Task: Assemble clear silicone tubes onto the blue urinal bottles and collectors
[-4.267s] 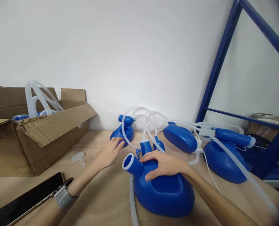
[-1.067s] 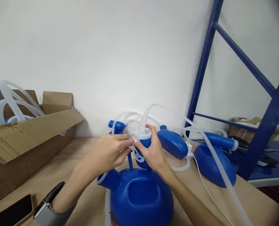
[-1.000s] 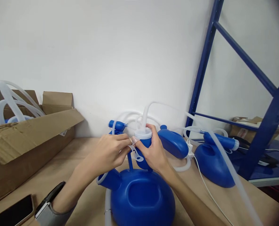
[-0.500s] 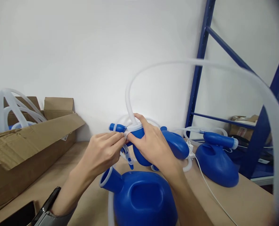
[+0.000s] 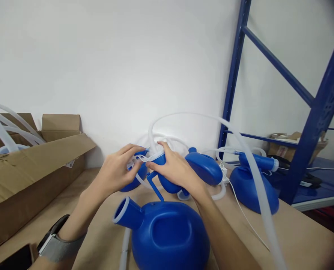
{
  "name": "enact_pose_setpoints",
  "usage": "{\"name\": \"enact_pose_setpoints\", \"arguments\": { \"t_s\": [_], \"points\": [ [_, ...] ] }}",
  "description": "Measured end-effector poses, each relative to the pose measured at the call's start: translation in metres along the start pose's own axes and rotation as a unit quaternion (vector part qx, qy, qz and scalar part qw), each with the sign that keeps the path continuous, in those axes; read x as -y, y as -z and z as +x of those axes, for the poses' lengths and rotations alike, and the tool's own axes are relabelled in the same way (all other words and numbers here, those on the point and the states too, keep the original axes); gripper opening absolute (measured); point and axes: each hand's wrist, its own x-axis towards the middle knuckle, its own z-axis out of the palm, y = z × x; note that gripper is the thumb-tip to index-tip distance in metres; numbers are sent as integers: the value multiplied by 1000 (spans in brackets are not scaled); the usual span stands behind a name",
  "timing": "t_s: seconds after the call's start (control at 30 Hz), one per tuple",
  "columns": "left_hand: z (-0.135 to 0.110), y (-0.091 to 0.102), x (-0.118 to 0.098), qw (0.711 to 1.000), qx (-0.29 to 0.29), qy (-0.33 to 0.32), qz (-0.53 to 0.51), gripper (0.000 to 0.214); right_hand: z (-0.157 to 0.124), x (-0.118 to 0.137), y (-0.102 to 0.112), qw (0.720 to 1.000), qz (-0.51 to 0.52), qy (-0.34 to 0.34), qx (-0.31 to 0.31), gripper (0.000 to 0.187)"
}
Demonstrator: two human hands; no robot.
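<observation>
My right hand (image 5: 176, 165) is wrapped round a blue plastic cup (image 5: 169, 184) with a white rim, held above the table. From its top a translucent white hose (image 5: 188, 113) arches over to the right and down. My left hand (image 5: 118, 168) pinches a thin white strap (image 5: 140, 158) at the left side of the rim. A blue clip-like strip (image 5: 155, 189) dangles below the cup. Directly in front stands a large blue plastic bottle (image 5: 171, 251), its wide neck (image 5: 121, 212) uncapped and tilted left.
Left, a cardboard box (image 5: 37, 195) holds more hoses. Farther back lie blue bottles (image 5: 205, 168), with another bottle (image 5: 254, 191) at right beside a white cable (image 5: 247, 221). A phone (image 5: 13, 258) rests at lower left. A blue metal rack (image 5: 304, 150) rises at right.
The hose's arch has dropped lower. My left fingers have spread somewhat and pull the white strap out from the rim. The blue strip now hangs straighter, and the view has shifted slightly.
</observation>
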Motion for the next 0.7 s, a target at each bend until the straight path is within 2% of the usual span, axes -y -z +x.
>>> {"name": "enact_pose_setpoints", "arguments": {
  "t_s": [0.07,0.13,0.2,0.27,0.37,0.5,0.63,0.7],
  "points": [
    [-2,-2,-2,999,31,-7,-25,47,0,2,-3,1000,-11,-6,-3,85],
    [-4,-7,-2,997,48,-25,-53,47,0,3,-5,1000,-9,-10,8,89],
    [-4,-15,1,994,22,-39,-102,39,1,3,-5,999,20,-17,25,92],
    [-4,-23,3,985,-35,-35,-164,30,3,2,-5,996,69,-28,38,94],
    [-4,-32,-1,968,-112,2,-226,22,5,0,-5,989,132,-46,49,88],
    [-5,-34,-8,965,-145,42,-214,24,2,7,-13,987,134,-68,58,78],
    [-1,-23,0,950,-181,147,-207,32,-5,19,-22,991,102,-35,81,109],
    [2,-17,8,940,-184,182,-223,38,-4,20,-22,990,131,-20,47,116]
  ]
}}
